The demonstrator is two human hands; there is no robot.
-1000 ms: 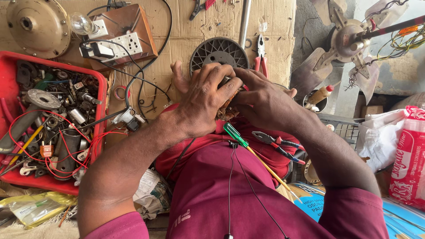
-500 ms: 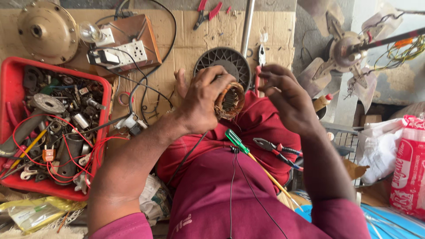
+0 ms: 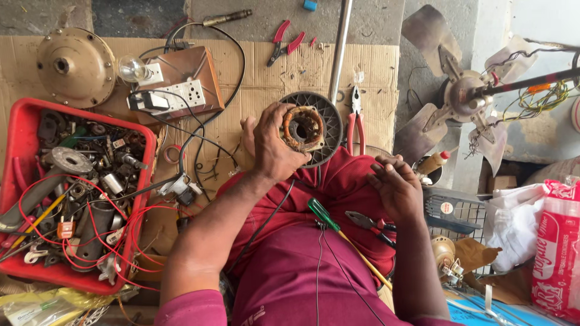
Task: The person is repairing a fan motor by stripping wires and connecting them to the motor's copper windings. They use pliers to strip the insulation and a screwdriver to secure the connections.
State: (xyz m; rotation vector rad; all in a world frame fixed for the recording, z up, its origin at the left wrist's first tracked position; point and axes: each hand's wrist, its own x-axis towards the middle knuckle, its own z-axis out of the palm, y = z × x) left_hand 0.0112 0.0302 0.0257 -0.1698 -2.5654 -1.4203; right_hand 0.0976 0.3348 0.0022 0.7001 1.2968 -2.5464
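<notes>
**Gripping a copper-wound stator over the lap**

Resting on my lap, a green-handled screwdriver (image 3: 321,212) lies near my right hand (image 3: 397,188), empty, fingers loosely curled. My left hand (image 3: 273,145) clasps the ring-shaped stator (image 3: 302,128), glossy coils around a hollow core. Beyond it sits a ribbed round grille (image 3: 329,115) on cardboard (image 3: 254,90).
</notes>
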